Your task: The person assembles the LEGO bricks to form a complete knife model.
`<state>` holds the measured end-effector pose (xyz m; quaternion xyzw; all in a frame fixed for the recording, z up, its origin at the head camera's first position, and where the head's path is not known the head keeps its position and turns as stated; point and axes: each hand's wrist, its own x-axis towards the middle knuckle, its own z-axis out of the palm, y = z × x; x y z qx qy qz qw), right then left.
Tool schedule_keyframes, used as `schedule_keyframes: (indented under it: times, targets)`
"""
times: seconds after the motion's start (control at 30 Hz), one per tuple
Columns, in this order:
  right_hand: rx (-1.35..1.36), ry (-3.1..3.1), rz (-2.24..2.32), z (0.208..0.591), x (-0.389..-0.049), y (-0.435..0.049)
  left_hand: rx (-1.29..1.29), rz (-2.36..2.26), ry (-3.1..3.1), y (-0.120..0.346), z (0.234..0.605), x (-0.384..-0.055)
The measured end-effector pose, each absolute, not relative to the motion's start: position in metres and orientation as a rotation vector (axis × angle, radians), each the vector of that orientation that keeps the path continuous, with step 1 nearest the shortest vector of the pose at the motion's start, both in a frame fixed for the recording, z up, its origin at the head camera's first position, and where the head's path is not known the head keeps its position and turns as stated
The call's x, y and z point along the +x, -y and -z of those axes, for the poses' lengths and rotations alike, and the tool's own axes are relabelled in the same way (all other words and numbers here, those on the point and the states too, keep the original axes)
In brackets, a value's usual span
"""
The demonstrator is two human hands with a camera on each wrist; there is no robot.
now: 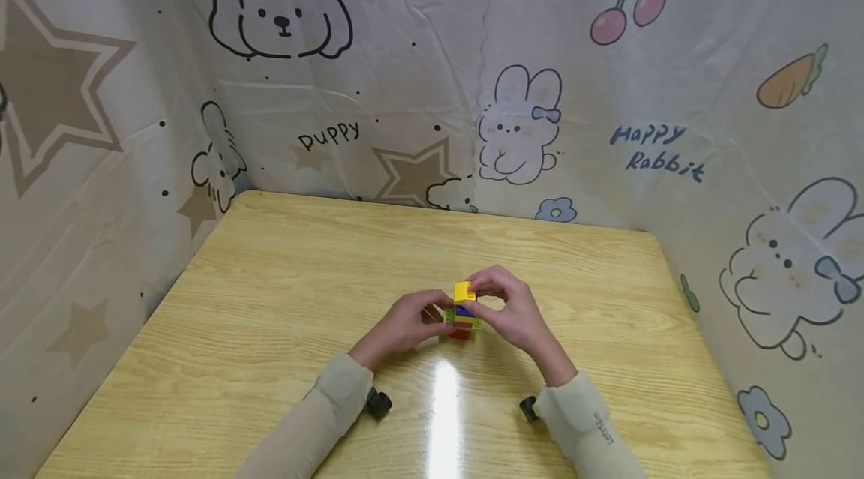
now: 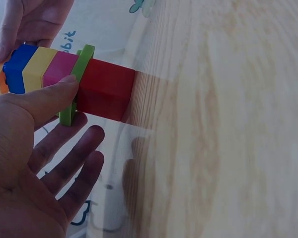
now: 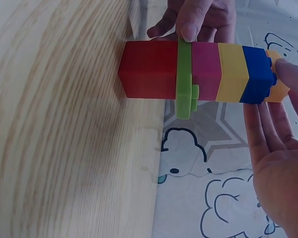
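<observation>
A stack of toy building bricks stands upright on the wooden table. Its red brick [image 3: 149, 69] is at the bottom, under a thin green plate [image 3: 184, 84] that juts out at both sides. Above come a magenta brick [image 3: 206, 69], a pale yellow brick [image 3: 232, 72] and a blue brick [image 3: 255, 74]. My left hand [image 1: 408, 321] steadies the stack, thumb and forefinger at the green plate, other fingers spread. My right hand [image 1: 509, 310] pinches an orange-yellow brick [image 1: 463, 292] at the top of the stack; blue studs still show beneath it.
The wooden table [image 1: 304, 261] extends around the hands, with a bright light reflection in front of the stack. A printed cloth [image 1: 405, 74] with cartoon animals hangs behind and at both sides. Small black devices [image 1: 379, 404] sit at both wrists.
</observation>
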<state>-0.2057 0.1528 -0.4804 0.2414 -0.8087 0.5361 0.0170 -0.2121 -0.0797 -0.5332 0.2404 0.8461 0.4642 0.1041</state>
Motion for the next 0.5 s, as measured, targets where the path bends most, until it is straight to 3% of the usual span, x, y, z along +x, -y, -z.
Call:
schedule_keyframes:
  times: [0.5]
  targets:
    - [0.782,2.485,-1.642,0.4820,-0.2037,-0.1551,0.746,-1.371,-2.506,0.0798,0.5335,-0.2122]
